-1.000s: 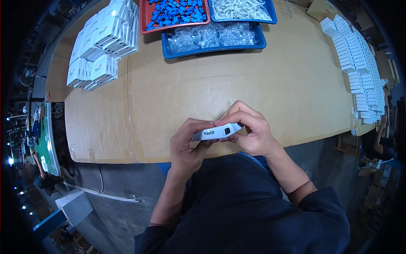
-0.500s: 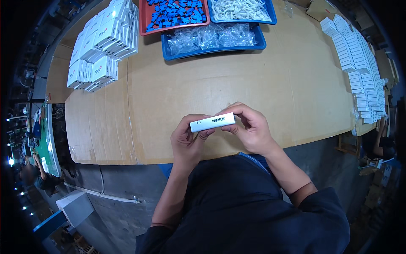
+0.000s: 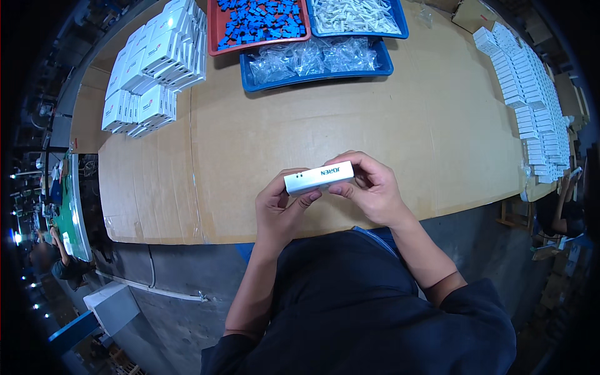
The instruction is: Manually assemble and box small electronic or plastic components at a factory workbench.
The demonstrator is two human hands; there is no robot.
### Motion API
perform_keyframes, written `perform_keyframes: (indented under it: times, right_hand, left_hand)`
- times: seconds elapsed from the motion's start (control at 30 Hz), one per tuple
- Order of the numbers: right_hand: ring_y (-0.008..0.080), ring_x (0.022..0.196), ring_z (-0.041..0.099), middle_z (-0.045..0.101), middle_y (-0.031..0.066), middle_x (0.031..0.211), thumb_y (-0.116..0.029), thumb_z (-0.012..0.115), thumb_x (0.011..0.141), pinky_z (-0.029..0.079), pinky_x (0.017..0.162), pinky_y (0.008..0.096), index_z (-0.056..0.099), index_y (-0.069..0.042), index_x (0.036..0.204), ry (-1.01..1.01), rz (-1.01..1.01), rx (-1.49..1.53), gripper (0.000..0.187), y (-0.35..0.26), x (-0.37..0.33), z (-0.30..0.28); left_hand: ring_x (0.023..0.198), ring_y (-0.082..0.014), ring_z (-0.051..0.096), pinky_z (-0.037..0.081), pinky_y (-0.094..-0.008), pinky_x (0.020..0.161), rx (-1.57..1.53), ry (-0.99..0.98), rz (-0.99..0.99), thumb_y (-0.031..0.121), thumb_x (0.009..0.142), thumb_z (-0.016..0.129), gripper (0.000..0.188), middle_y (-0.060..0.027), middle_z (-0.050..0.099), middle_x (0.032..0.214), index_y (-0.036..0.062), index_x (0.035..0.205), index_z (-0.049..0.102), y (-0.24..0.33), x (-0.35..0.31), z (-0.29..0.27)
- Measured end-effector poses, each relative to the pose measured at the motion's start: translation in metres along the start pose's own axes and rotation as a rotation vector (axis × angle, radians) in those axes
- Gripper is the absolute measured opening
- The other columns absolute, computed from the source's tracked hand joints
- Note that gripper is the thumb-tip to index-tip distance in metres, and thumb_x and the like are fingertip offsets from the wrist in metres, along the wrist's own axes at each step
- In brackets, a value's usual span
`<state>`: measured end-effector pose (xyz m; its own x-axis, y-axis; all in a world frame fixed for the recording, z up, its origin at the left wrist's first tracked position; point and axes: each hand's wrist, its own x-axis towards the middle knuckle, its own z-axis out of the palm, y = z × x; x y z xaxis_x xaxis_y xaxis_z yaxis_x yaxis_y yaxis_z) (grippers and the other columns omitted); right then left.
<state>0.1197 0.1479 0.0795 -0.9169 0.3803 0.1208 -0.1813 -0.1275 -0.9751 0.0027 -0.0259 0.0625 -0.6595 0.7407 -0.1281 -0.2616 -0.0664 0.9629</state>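
Between both hands I hold a small white box (image 3: 317, 179), a narrow printed side of it facing up. My left hand (image 3: 278, 203) is closed on its left end, the thumb at the lower edge and the fingers behind. The right end is gripped by my right hand (image 3: 374, 189), with the thumb below and the index finger along the far edge. The box is held above the near part of the cardboard-covered table (image 3: 262, 140), tilted slightly up to the right. Most of its underside is hidden.
White boxes (image 3: 153, 53) are stacked at the far left, and rows of small white boxes (image 3: 531, 106) line the right. At the back stand a red tray (image 3: 257, 47) of blue parts, a blue tray (image 3: 359, 33) of white pieces and another blue tray (image 3: 319, 79) of clear plastic bags.
The white box has turned slightly, showing more of its lower face, and has shifted a little to the right and away from me. Both hands keep their hold.
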Motion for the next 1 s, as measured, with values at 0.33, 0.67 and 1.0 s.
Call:
perform_keyframes:
  times: [0.33, 0.67, 1.0]
  right_hand:
    - [0.0299, 0.143, 0.052, 0.064, 0.0173, 0.140, 0.013, 0.071, 0.087, 0.044, 0.119, 0.0436, 0.068, -0.002, 0.127, -0.236, -0.233, -0.184, 0.043, 0.018, 0.006, -0.032]
    - [0.0207, 0.137, 0.055, 0.058, 0.0153, 0.148, 0.005, 0.054, 0.102, 0.045, 0.114, 0.0357, 0.042, 0.001, 0.156, 0.105, 0.418, 0.487, 0.055, 0.020, 0.001, -0.012]
    - [0.0186, 0.116, 0.068, 0.071, 0.0143, 0.126, -0.008, 0.069, 0.102, 0.055, 0.097, 0.0307, 0.063, 0.003, 0.127, 0.034, 0.134, 0.140, 0.029, 0.024, -0.002, 0.003]
  left_hand:
    - [0.133, -0.0260, 0.060, 0.048, -0.0413, 0.112, -0.077, -0.049, 0.205, 0.045, 0.100, 0.071, 0.070, -0.0132, 0.063, 0.142, -0.0008, 0.149, 0.050, -0.013, 0.008, -0.005]
    - [0.112, -0.0190, 0.071, 0.056, -0.0350, 0.097, -0.638, 0.146, -0.379, 0.030, 0.109, 0.058, 0.043, -0.0093, 0.072, 0.123, 0.0008, 0.140, 0.058, -0.021, 0.007, -0.011]
    - [0.098, -0.0095, 0.068, 0.054, -0.0258, 0.086, 0.050, 0.007, 0.043, 0.012, 0.099, 0.076, 0.034, -0.0045, 0.073, 0.109, -0.0036, 0.127, 0.066, -0.013, 0.001, -0.003]
